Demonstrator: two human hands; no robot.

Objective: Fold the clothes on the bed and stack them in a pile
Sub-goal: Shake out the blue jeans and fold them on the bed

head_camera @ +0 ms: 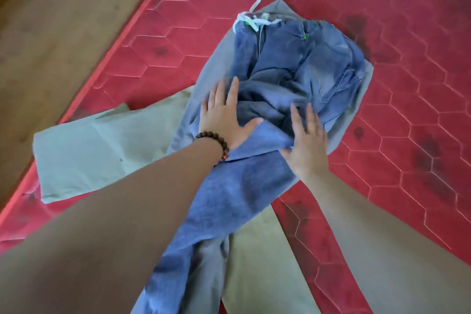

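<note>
- My left hand (224, 120) and right hand (307, 145), both flat and unclenched, press the bunched blue jeans (288, 71), I'd say to smooth them for folding.
- Grey drawstring trousers (277, 9) lie beneath on the red mattress (407, 135), as a pile's base.

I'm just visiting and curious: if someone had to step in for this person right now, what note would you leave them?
Left hand: open, flat on the blue jeans.
Right hand: open, pressing the jeans too.
Jeans lie bunched on grey trousers, on the red mattress; a pale green garment lies to the left.
Done: nothing neatly folded or piled.
Left: fold each piece and stack them.
</note>
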